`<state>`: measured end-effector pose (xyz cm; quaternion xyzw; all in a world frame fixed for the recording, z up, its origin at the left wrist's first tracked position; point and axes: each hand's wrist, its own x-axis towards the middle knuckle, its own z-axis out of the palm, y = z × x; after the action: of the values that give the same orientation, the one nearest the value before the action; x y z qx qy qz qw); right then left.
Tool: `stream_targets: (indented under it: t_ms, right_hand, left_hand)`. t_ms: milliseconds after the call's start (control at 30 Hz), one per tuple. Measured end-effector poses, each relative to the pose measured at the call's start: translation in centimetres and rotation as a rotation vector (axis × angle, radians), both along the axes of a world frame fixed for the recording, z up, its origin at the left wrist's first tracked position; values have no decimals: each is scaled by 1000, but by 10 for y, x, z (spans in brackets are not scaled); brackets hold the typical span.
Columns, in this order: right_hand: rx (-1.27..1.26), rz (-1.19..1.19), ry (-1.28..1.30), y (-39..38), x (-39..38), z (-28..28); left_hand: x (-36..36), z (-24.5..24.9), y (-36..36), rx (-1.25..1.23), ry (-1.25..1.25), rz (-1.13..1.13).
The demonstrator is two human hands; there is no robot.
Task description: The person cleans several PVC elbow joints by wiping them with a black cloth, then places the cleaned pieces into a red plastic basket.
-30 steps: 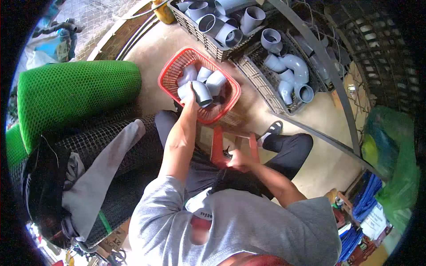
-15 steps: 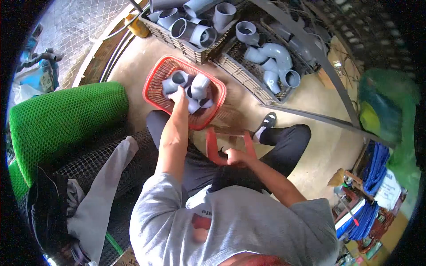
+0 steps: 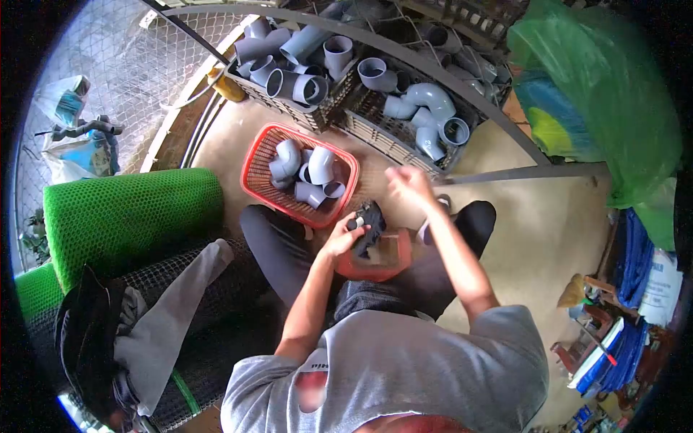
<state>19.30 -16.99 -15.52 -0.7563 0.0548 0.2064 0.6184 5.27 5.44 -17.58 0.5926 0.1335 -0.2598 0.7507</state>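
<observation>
My left hand [image 3: 344, 235] is closed on a small dark cylindrical piece with a pale part. A crumpled black cloth [image 3: 371, 224] hangs beside its fingers, above a reddish open container [image 3: 375, 273] between my legs. To the right, my right hand [image 3: 410, 186] is raised near the crate's edge, its fingers bent and blurred by motion; whether anything is in them cannot be made out. Several grey pipe fittings [image 3: 323, 165] lie in a red basket [image 3: 264, 189] in front of my left knee.
Two crates of grey pipe fittings, a left one [image 3: 292, 108] and a right one [image 3: 382, 134], stand beyond the basket. A green mesh roll [image 3: 137, 216] lies at left. A metal bar [image 3: 516, 173] crosses the right side, near a green plastic sheet [image 3: 599, 86].
My left hand has left the fittings in the basket and come back over the reddish container. My right hand has let go of that container and moved up and forward. The black cloth now shows.
</observation>
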Motion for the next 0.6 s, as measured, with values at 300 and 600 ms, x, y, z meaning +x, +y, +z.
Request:
stream_targets:
  t_ms: [300, 600]
  right_hand:
    - [-16, -740, 300, -79, 159, -112]
    - [-789, -479, -297, -116, 143, -139]
  left_hand:
    - [-29, 18, 27, -61, 143, 385]
    - [-43, 17, 41, -169, 59, 531]
